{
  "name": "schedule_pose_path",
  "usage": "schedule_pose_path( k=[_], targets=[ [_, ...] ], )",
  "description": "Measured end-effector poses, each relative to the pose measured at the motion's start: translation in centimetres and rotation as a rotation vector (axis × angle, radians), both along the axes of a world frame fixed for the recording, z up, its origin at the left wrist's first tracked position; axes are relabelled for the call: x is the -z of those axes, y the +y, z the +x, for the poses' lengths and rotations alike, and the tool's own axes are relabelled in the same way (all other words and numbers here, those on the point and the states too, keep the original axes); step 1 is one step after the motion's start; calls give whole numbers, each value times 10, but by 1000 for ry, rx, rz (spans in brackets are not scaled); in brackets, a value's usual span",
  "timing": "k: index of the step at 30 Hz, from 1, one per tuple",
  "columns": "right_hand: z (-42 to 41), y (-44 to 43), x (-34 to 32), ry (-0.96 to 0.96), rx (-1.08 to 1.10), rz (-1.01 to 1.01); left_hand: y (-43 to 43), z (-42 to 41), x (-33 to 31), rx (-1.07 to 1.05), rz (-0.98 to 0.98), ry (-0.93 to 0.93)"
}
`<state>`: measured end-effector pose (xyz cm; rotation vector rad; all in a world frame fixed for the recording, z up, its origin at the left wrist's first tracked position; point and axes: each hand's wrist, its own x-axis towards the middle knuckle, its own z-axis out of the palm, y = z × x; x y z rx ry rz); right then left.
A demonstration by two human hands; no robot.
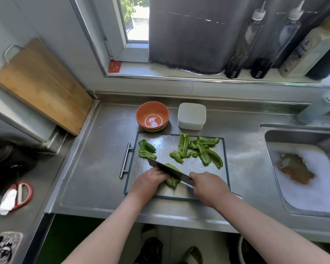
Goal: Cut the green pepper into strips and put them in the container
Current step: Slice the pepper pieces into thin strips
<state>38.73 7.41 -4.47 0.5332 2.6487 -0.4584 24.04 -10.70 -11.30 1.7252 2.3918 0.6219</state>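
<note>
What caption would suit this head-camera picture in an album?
Right hand holds a cleaver against a green pepper piece that the left hand steadies.

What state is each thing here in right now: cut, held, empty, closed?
Pepper piece: partly cut, held down by left hand.
Knife: gripped by right hand, blade on that piece.
Pepper strips: cut, loose on cutting board.
Orange bowl: upright, empty.
White container: looks lidded.
Sink: holds foam.

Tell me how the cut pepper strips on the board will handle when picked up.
The pepper strips look thin and curved, so probably light and slightly bendy. Their glossy skins and the wet-looking cutting board suggest they may slip.
</note>
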Motion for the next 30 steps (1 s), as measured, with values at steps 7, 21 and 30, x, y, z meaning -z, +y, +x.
schedule_pose_path(
  k=[7,21,30],
  targets=[
    [-19,-14,15,-2,-8,-39,-7,-3,8,23,-36,8],
    [-25,-8,6,51,79,-99,-48,-1,4,-196,-56,-57],
    [-28,-20,-8,126,63,-32,-49,3,4,-292,54,-50]
  ],
)
